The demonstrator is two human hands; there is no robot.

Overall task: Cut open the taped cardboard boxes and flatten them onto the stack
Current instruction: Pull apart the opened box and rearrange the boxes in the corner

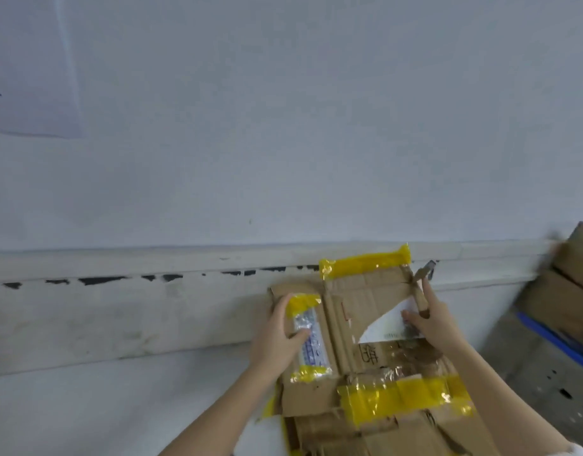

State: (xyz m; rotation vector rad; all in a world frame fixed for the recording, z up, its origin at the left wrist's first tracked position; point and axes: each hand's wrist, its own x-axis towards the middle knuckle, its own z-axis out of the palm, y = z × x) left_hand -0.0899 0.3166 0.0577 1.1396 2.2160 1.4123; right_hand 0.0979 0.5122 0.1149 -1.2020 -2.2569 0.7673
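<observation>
The box (365, 327) is already cut open and spread nearly flat, lying on the stack (365, 432) of flattened cardboard at the foot of the wall (283, 126); this looks like the flattening step, close to its end. The left hand (280, 337) lies on the left flap, fingers wrapped over its outer edge and thumb pressing the clear tape there, so its grip is closed on the box. The right hand (430, 324) holds a cutter (420, 291) by its brown handle, blade end pointing up past the box's far corner, while its fingers press down on the white label (390, 324). Yellow tape (365, 263) still runs along the far edge and across the near one. The next move likely calls for pressing the panels level and squaring them with the stack below, keeping the blade away from the other hand. More boxes (569, 291), blurred, wait at the right.
</observation>
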